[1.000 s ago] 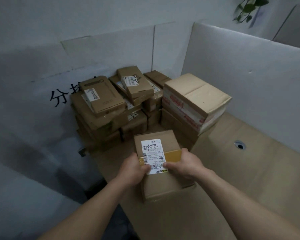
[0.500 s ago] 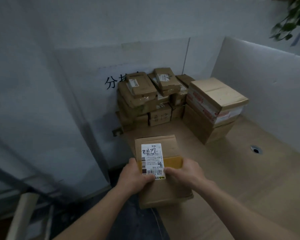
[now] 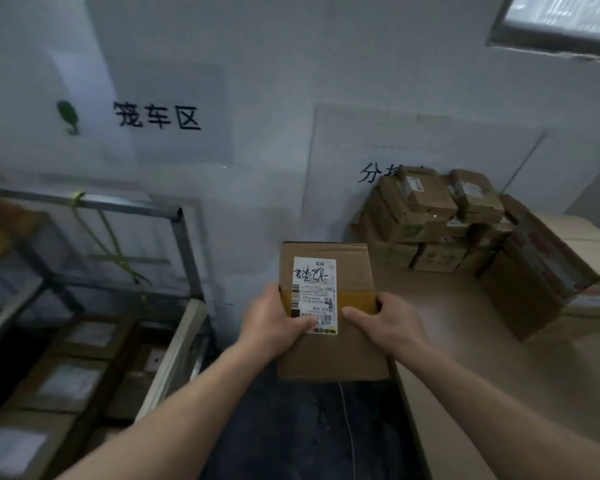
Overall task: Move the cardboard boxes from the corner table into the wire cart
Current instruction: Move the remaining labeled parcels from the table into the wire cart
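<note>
White walls [image 3: 291, 64] close off the corner in front of you, with a pale sign bearing black characters [image 3: 156, 116] taped up on the left. Along your right runs the tan tabletop [image 3: 499, 375], and on your lower left stands the grey metal-framed wire cart [image 3: 184, 237]. Several brown cartons with pale labels [image 3: 73, 379] lie inside it, blurred. Dark floor [image 3: 291, 427] shows between the cart and the tabletop's left edge.

At the back of the tabletop, against the wall, sits a heap of small brown cardboard boxes [image 3: 413, 209], stacked unevenly and tilted. Just to the right of it, and touching it, is a large brown carton with red print on its side [image 3: 527, 289].

You hold one medium brown cardboard box [image 3: 329, 355] off the surface, at the tabletop's left edge and mostly over the dark floor, between the heap and the cart. A yellow tape band [image 3: 357, 303] crosses its top, and a white shipping label with a barcode and black handwriting [image 3: 314, 292] lies over the band.

Your left hand [image 3: 271, 323] grips the box's left side, thumb pressed onto the label's lower corner; its other fingers are hidden under the box. Your right hand [image 3: 392, 323] grips the right side, thumb flat on top, while its fingers [image 3: 381, 299] curl around the edge by the tape.
</note>
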`<action>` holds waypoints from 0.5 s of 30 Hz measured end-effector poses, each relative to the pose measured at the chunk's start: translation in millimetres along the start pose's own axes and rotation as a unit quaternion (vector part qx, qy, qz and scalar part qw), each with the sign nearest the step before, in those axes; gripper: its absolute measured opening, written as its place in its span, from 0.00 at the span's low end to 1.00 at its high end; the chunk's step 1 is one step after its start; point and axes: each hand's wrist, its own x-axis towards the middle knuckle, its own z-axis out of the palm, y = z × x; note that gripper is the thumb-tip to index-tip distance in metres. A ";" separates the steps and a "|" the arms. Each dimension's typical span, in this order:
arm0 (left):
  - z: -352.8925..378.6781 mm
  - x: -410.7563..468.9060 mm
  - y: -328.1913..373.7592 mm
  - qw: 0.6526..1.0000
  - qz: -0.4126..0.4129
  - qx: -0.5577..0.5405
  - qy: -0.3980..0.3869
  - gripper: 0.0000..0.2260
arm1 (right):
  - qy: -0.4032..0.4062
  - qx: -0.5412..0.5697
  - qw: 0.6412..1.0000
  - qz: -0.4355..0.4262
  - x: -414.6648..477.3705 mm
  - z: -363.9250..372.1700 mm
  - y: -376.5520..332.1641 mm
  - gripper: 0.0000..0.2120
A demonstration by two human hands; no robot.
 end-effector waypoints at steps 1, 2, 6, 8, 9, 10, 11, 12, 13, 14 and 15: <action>-18.1 -6.7 -12.9 1.000 -0.005 -0.004 0.020 0.26 | -0.005 -0.010 1.000 -0.016 -4.0 10.4 -19.4 0.24; -36.8 -13.3 -25.8 0.999 -0.010 -0.009 0.039 0.26 | -0.011 -0.014 0.999 -0.032 -8.2 20.8 -39.4 0.24; -108.9 -39.2 -75.4 0.994 -0.045 -0.028 0.092 0.26 | -0.052 -0.020 0.994 -0.098 -29.1 61.4 -117.7 0.21; -141.1 -51.5 -98.7 0.991 -0.058 -0.026 0.118 0.25 | -0.070 -0.004 0.989 -0.129 -40.1 80.5 -153.0 0.18; -155.3 -58.2 -110.4 0.989 -0.064 -0.025 0.131 0.25 | -0.078 0.001 0.986 -0.145 -45.8 90.4 -168.9 0.18; -169.4 -65.2 -122.0 0.987 -0.070 -0.026 0.143 0.25 | -0.087 0.004 0.983 -0.159 -51.2 100.5 -184.8 0.18; -182.4 -71.9 -133.6 0.985 -0.078 -0.029 0.154 0.25 | -0.097 0.006 0.981 -0.170 -56.4 110.7 -199.4 0.18; -194.9 -78.3 -144.9 0.982 -0.086 -0.030 0.166 0.24 | -0.107 0.007 0.978 -0.177 -60.9 121.3 -214.0 0.19; -206.9 -84.1 -155.9 0.979 -0.094 -0.029 0.178 0.24 | -0.117 0.006 0.976 -0.183 -65.3 131.8 -228.1 0.20; -218.2 -90.2 -166.9 0.976 -0.103 -0.027 0.189 0.25 | -0.124 0.002 0.974 -0.190 -70.1 142.2 -242.5 0.21; -229.2 -95.5 -177.2 0.973 -0.114 -0.027 0.201 0.25 | -0.129 -0.004 0.971 -0.199 -74.8 152.4 -256.2 0.22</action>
